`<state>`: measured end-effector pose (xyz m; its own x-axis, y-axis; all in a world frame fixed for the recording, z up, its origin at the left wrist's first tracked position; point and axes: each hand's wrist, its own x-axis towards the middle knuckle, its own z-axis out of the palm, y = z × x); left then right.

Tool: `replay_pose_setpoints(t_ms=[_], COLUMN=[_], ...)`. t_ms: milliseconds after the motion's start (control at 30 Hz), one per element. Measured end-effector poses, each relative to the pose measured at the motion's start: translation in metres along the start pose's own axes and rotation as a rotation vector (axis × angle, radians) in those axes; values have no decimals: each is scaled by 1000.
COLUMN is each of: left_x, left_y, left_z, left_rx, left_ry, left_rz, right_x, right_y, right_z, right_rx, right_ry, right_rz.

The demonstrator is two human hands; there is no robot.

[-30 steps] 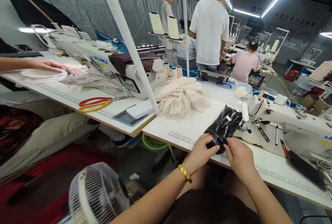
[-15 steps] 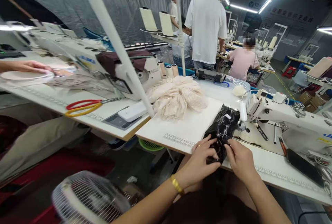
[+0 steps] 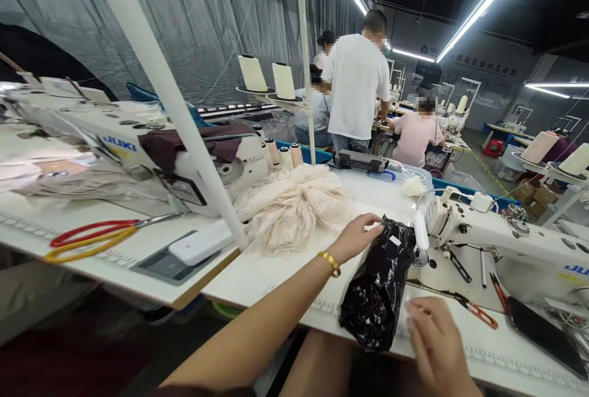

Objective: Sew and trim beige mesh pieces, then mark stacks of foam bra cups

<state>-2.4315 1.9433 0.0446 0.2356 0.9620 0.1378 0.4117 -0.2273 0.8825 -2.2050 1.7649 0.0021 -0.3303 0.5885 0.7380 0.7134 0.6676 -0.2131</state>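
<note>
A rolled bundle in shiny black plastic with a small white label lies on the white sewing table, its near end at the front edge. My left hand, a gold bracelet on its wrist, reaches to the bundle's far left corner. Its fingers are stretched out, the tips at the plastic. To the right of the bundle, my right hand hovers over the front edge, slightly blurred, its fingers loosely bent and nothing visible in them. Orange-handled snips lie just beyond it.
A sewing machine stands on the right, with a black phone in front. Gathered cream fabric lies left of the bundle. Red-and-yellow-handled scissors rest on the neighbouring table. A white pole rises between. Several people sit or stand beyond.
My left hand has gone from the bundle's near end to its far corner. My right hand has come off the plastic and moved right. The snips now show. The view has tilted up.
</note>
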Motion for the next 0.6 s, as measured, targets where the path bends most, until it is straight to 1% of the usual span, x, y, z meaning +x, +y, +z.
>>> replay_pose_setpoints(t_ms=[67, 133, 167, 233, 300, 367, 467, 600], left_x=[26, 47, 56, 72, 83, 92, 96, 89], left_y=[-6, -12, -14, -19, -23, -26, -30, -31], left_z=[14, 25, 29, 37, 43, 47, 45, 29], left_rx=[10, 12, 8, -10, -31, -57, -136, -299], left_ry=[7, -12, -39, -125, -222, -294, -348, -367], left_rz=[-25, -48, -58, -86, -136, -197, -287, -414], right_x=[7, 6, 3, -5, -12, -15, -13, -10], right_y=[-25, -39, -42, -43, -42, -41, -43, -43], right_z=[20, 40, 49, 64, 74, 78, 77, 68], right_rx=[88, 71, 38, -26, -55, -61, -62, -4], right_ry=[-28, -56, -75, -127, -184, -229, -280, -327], right_rz=[-127, -184, -171, -94, -26, 11, 66, 139])
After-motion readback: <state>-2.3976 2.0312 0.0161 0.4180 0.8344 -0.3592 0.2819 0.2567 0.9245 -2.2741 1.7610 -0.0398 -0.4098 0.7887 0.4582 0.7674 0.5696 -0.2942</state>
